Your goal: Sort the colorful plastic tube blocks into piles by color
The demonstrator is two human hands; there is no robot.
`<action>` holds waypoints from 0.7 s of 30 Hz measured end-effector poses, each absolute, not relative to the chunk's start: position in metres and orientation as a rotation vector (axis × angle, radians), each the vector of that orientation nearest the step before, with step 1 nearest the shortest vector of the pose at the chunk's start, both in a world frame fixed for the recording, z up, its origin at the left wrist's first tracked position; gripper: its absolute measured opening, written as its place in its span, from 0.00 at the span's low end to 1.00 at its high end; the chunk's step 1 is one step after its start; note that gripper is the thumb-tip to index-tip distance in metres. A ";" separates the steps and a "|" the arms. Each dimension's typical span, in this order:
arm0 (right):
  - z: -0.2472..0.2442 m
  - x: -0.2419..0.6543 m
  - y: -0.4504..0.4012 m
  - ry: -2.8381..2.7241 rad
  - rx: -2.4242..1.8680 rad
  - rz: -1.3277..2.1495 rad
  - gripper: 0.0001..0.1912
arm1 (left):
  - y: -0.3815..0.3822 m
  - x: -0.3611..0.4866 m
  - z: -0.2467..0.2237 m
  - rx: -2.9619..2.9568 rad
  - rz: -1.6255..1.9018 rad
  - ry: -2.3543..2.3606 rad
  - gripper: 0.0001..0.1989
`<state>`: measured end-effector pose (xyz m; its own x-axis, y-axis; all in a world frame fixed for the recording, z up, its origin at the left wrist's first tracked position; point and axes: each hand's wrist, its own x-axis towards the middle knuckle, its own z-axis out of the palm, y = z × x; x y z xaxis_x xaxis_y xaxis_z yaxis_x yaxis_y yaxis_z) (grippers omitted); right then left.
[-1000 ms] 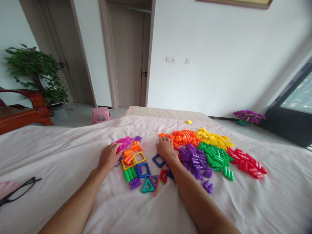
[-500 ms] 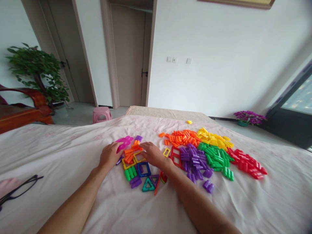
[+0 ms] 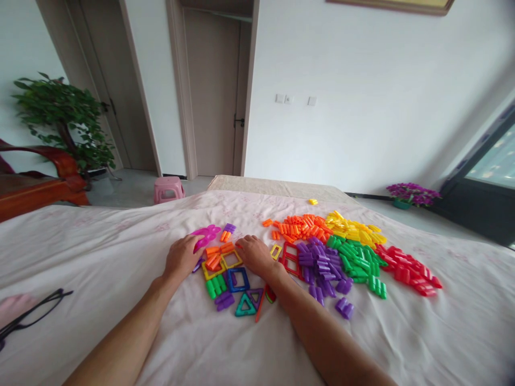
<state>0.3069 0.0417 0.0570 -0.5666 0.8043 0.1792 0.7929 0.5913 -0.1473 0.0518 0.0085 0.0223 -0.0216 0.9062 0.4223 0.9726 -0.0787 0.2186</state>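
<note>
My left hand (image 3: pixel 181 257) rests at the left side of the loose pieces, its fingers by a magenta flower-shaped piece (image 3: pixel 208 235); whether it grips anything is hidden. My right hand (image 3: pixel 253 255) lies with its fingertips bent down just right of the orange pieces (image 3: pixel 215 256); what is under them cannot be seen. Between and below the hands are yellow square frames (image 3: pixel 231 260), a green piece (image 3: pixel 216 287), a blue square frame (image 3: pixel 238 279), a teal triangle (image 3: pixel 245 304) and a purple piece (image 3: pixel 224 301). A small orange and purple pair (image 3: pixel 227 231) sits beyond them.
To the right lie piles of orange (image 3: pixel 303 228), yellow (image 3: pixel 354 227), purple (image 3: pixel 322 265), green (image 3: pixel 358 260) and red pieces (image 3: pixel 408 268). Red frames (image 3: pixel 291 259) lie beside my right forearm. Black glasses (image 3: pixel 36 311) rest at the left on the pale cloth (image 3: pixel 100 252).
My right hand has moved slightly right, away from the orange pieces, uncovering more of them and the small orange and purple pair. My left hand has barely moved.
</note>
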 end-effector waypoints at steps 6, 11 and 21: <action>0.056 0.311 0.043 -2.564 -1.362 0.078 0.16 | 0.008 0.052 0.022 -2.094 -0.728 -2.021 0.17; 0.055 0.316 0.045 -2.505 -1.415 0.109 0.19 | 0.009 0.051 0.021 -2.099 -0.726 -2.018 0.17; 0.081 0.355 0.063 -2.067 -1.650 -0.115 0.22 | 0.010 0.050 0.019 -2.107 -0.759 -2.051 0.18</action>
<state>0.3546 0.0631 0.0811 -0.1500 0.8944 0.4213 0.9358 0.2660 -0.2315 0.0501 0.0102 0.0193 -0.0344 0.9084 0.4168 0.9609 -0.0846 0.2636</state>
